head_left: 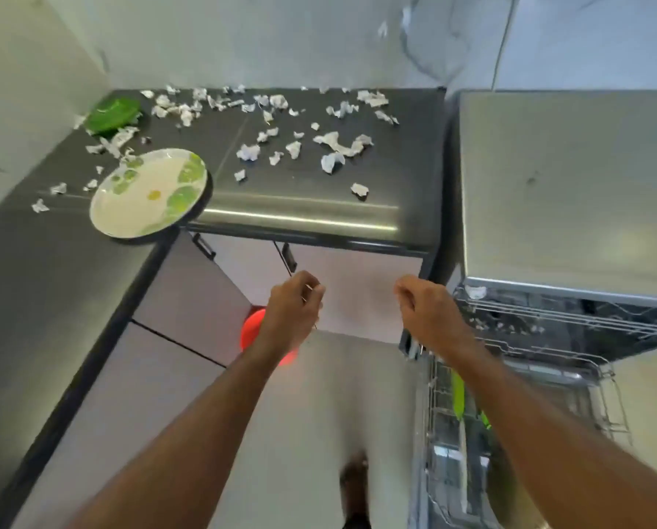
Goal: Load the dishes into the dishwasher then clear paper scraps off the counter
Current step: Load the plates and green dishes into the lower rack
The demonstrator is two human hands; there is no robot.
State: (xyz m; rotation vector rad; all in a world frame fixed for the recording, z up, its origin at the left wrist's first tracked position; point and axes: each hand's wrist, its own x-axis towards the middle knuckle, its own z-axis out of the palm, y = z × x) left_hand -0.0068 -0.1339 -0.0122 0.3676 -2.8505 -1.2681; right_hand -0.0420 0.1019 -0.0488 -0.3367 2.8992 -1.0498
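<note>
While both arms reach forward over the floor in front of the cabinets, the left hand point(294, 301) hangs below the counter edge with its fingers curled in; something thin like a wire shows at the fingertips, but I cannot tell whether the hand holds it. The right hand point(420, 301) is level with it, near the corner of the counter, fingers loosely curled and holding nothing.

On the dark counter point(33, 284) a round plate with green leaf patterns point(149, 192) sits at the inner corner, its near rim hanging over the edge. Farther back, near the wall, lies a green dish point(111, 116). Torn and crumpled paper scraps point(329, 141) are strewn across most of the counter, from just beside the green dish to the right end, with a few more to the left of the plate.

To the right stands the open dishwasher point(563, 192), its steel top bare. The upper rack point(548, 318) is pulled out, and a scrap or two of white paper lies at its left corner. Below it, in the lower rack point(441, 395), something green point(457, 395) stands on edge beside the right forearm.

An orange-red round object point(251, 330) shows on the floor behind the left wrist, partly hidden by it. No brand, label or writing can be read anywhere; the picture is too soft for that.
</note>
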